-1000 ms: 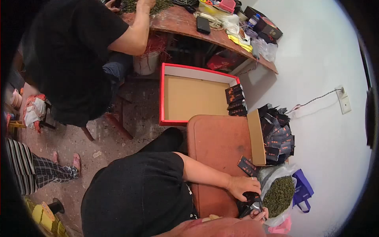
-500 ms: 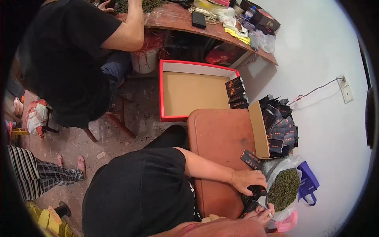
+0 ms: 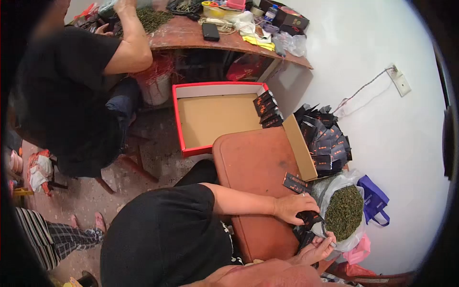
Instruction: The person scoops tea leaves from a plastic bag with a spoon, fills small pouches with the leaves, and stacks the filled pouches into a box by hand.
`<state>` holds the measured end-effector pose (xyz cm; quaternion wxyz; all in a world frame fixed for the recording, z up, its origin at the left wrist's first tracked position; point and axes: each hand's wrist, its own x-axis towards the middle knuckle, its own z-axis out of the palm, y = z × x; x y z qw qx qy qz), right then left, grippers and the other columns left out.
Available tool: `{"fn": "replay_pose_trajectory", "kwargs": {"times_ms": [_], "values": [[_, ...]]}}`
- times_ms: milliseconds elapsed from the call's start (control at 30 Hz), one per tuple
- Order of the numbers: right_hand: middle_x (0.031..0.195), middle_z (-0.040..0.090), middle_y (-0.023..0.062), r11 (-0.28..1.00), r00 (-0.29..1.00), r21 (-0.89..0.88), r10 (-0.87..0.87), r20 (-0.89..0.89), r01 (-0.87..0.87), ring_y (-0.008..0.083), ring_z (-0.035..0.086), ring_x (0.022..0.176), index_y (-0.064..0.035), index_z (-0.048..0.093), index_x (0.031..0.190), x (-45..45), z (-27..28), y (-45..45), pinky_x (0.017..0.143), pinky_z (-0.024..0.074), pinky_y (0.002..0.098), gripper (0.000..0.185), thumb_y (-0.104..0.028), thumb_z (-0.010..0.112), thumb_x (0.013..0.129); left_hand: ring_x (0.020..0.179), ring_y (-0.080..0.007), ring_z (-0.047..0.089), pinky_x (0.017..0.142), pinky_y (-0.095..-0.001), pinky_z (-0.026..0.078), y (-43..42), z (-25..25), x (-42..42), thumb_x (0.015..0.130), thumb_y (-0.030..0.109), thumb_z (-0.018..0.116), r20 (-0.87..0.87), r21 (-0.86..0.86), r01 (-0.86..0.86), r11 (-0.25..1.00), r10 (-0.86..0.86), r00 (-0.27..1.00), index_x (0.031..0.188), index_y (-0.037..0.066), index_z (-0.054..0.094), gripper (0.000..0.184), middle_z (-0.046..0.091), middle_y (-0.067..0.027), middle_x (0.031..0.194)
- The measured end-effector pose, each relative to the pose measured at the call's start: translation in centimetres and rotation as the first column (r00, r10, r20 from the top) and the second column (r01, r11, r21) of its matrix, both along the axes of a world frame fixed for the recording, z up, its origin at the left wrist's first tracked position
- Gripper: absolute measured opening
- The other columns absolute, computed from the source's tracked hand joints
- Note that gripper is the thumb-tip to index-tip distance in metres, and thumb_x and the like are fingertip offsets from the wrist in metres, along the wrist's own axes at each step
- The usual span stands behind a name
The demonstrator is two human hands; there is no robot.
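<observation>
My left hand (image 3: 292,208), with a ring on one finger, is closed around a black packet (image 3: 311,218) above the near corner of the brown seat. My right hand (image 3: 319,249) is just below it, with fingers pinched on a small pale, silvery tool (image 3: 333,244) whose exact kind I cannot make out. A greyish surface shows at the packet's mouth. Beside both hands stands an open clear plastic bag (image 3: 319,189) filled with dried green leaves (image 3: 343,214), perhaps tea. More dark packets (image 3: 302,237) lie under my hands, partly hidden. Another black packet (image 3: 294,182) lies flat beyond my left hand.
A cardboard box (image 3: 300,147) of upright black packets (image 3: 327,138) stands against the wall. Behind the brown seat (image 3: 253,165) is a red-rimmed box (image 3: 178,119) with several packets. Another person (image 3: 71,95) sits at a cluttered table (image 3: 186,36). A blue bag (image 3: 375,198) is by the wall.
The camera view has shifted, so the surroundings appear farther left. My right hand has come up closer to the packet, and a greyish surface now shows at its mouth. My left hand keeps its hold.
</observation>
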<state>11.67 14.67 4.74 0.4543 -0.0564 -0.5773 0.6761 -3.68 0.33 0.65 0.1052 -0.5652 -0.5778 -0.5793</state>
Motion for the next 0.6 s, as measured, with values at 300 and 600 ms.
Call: {"fn": "replay_pose_trajectory", "kwargs": {"times_ms": [300, 600], "values": [[0.092, 0.056, 0.0003, 0.994, 0.994, 0.042, -0.098, 0.039, 0.096, 0.0030, 0.041, 0.060, -0.0023, 0.058, 0.101, 0.5, 0.3, 0.2, 0.050, 0.0331, 0.0174, 0.016, -0.018, 0.056, 0.102, 0.108, -0.0360, 0.054, 0.094, -0.0447, 0.047, 0.0, -0.6, 0.0, 0.067, 0.019, 0.074, 0.001, -0.016, -0.074, 0.997, 0.074, 0.997, 0.123, 0.009, 0.056, 0.060, 0.058, -0.0137, 0.116], [0.088, 0.055, -0.0003, 0.996, 1.000, -0.089, -0.010, -0.007, 0.009, 0.0027, 0.041, 0.057, -0.0037, 0.058, 0.101, 0.9, -0.5, 2.0, 0.049, 0.0321, 0.0173, 0.016, -0.020, 0.056, 0.102, 0.117, -0.0356, 0.052, 0.103, -0.0455, 0.042, -0.3, -0.5, -0.1, 0.069, 0.020, 0.074, 0.032, -0.091, 0.006, 0.996, -0.003, 0.999, 0.128, 0.006, 0.054, 0.063, 0.057, -0.0146, 0.123]]}}
